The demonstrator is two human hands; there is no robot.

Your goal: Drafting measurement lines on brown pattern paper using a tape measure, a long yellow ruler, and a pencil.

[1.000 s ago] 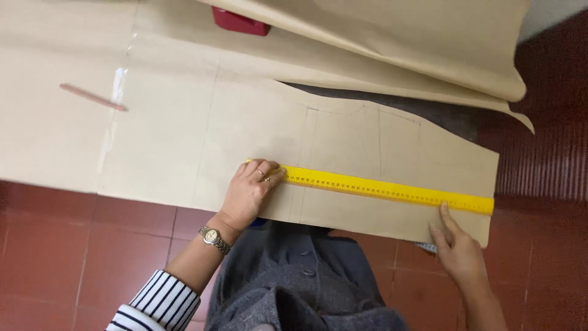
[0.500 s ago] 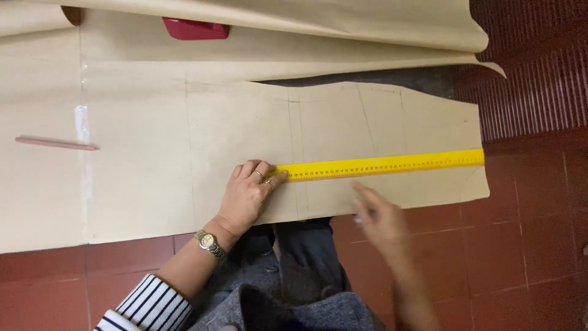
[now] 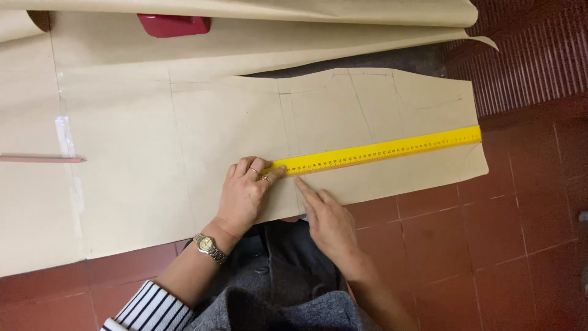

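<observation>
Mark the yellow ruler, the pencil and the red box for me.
yellow ruler (image 3: pixel 380 149), head view, middle of its length on the paper.
pencil (image 3: pixel 40 159), head view, mid-shaft, at the left edge.
red box (image 3: pixel 174 24), head view, centre of the part showing under the paper fold.

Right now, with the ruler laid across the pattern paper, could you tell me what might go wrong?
The left hand pins only one end of the yellow ruler; its far end reaches the paper's edge unheld, so it could pivot off line. The right hand rests on the brown paper by the ruler and might nudge either. The pencil lies far left, so reaching for it could loosen the hold.
</observation>
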